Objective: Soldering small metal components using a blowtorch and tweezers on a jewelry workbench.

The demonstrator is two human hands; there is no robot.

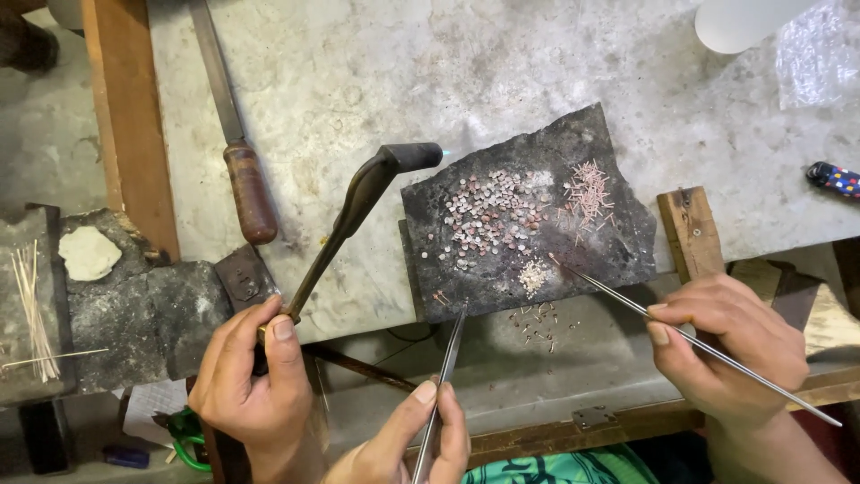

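My left hand (246,385) grips the handle of a dark blowtorch (367,193). Its nozzle points right, with a small blue flame at the edge of a charred black block (618,255). My right hand (408,444) pinches thin metal tweezers (448,358), whose tips reach the block's near edge. On the block lie several tiny round metal discs (488,215), a heap of short copper-coloured wire bits (587,193) and a small pale pile (533,276). Another person's hand (730,345) comes in from the right holding a long thin metal rod (618,300), its tip beside the pale pile.
The block rests on a stained stone-like bench top (358,81). A file with a wooden handle (246,184) lies at the left. Further left are a dark slab (143,314) and a bundle of thin sticks (31,305). A small wooden block (688,233) stands to the right. Loose bits (537,321) lie below the charred block.
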